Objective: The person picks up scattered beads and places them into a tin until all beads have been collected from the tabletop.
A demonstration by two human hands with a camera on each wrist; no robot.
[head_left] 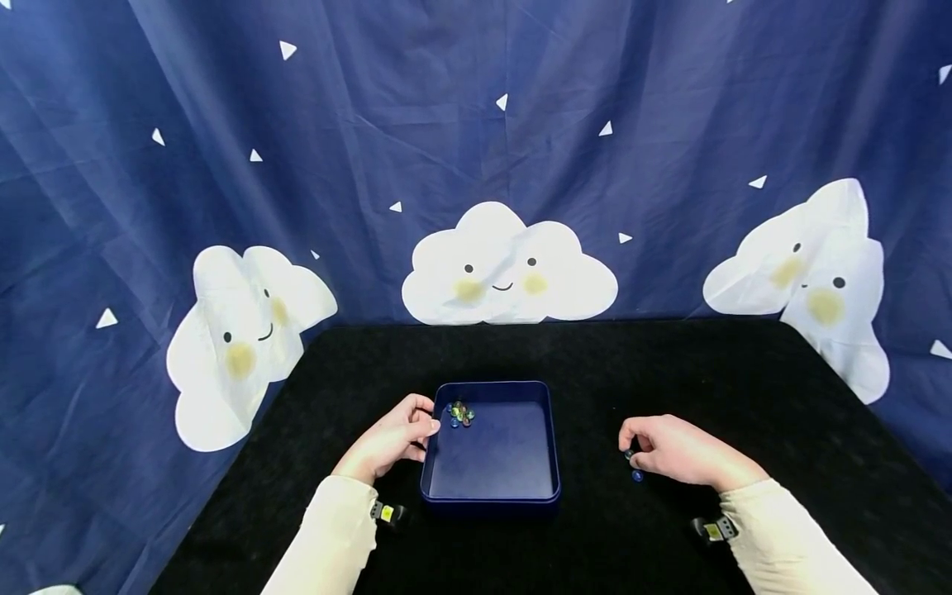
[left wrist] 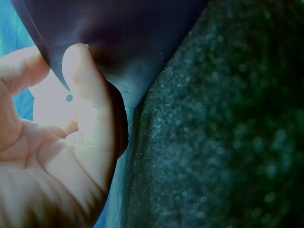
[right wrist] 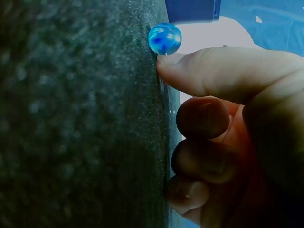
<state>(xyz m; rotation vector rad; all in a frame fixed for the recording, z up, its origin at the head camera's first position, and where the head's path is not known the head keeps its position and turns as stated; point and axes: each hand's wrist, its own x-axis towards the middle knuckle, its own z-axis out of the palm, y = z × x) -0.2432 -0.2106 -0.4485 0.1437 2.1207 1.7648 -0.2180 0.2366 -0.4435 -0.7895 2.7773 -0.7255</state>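
Observation:
A square navy blue tray (head_left: 491,501) with raised walls sits on the black tabletop. My left hand (head_left: 397,438) grips its left wall, the thumb lying along the wall in the left wrist view. Several small glass marbles (head_left: 460,415), blue, yellow-green and reddish, cluster in the tray's far left corner. To the right of the tray, my right hand (head_left: 673,450) reaches down to the cloth with curled fingers. A small dark marble (head_left: 628,454) is pinched between its thumb and index finger. A blue swirled marble (right wrist: 165,39) lies on the cloth just beyond the thumb tip.
Black cloth (head_left: 357,364) covers the table. Behind it hangs a blue curtain (head_left: 357,165) with white triangles and smiling clouds. Small dark cameras (head_left: 710,529) are strapped at both wrists, over cream sleeves (head_left: 327,529).

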